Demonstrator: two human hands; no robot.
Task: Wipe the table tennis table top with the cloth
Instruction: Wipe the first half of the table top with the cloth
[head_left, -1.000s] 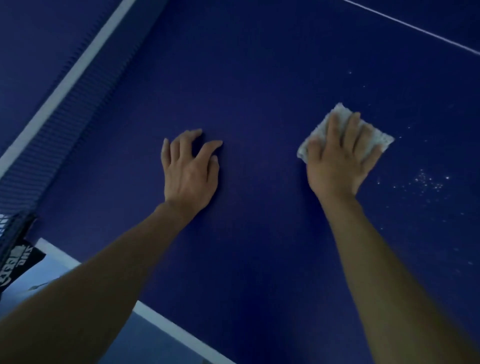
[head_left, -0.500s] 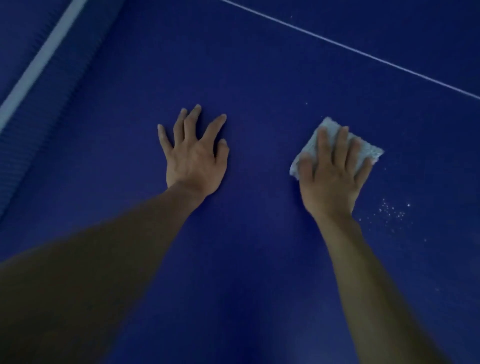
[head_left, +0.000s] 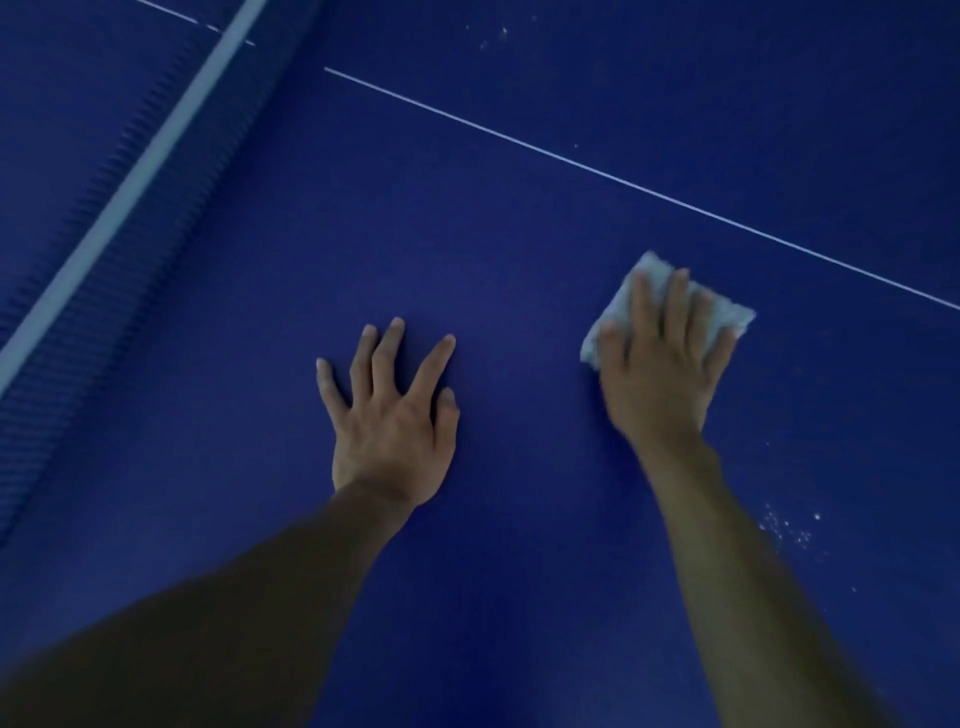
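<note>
Both forearms are coming in from the bottom edge, on the near side of the white line (head_left: 623, 179), w/ elbows cut off by the frame. A patch of pale specks (head_left: 784, 525) is sitting well short of the line, just beside the right forearm on its outer side.

Left hand (head_left: 392, 421) is resting flat on the table top (head_left: 519, 234), fingers spread wide & straight, gripping nothing, prob. just bracing. Right hand (head_left: 660, 374) is pressing down on the cloth (head_left: 727, 314), fingers straight & laid over it, not curled round it as far as I can tell. It's lying closer to the line than the left hand is.

The cloth is lying flat under those fingers, a small pale square w/ corners poking out ahead & to the right, near the line but not touching it. The left hand is sitting well apart from it.

Key relation: the nearest dirt is lying behind the cloth, back toward the person & away from the line. So I'm guessing the next stroke is calling for a pull back & slightly right w/ the right hand.

More specks (head_left: 493, 36) are showing beyond the line, by the top edge. The net (head_left: 140, 171) is running past the line's left end.

Hard to read: right hand & cloth are blurring, so how much cloth is sitting under the palm is unclear. Light is dim.
</note>
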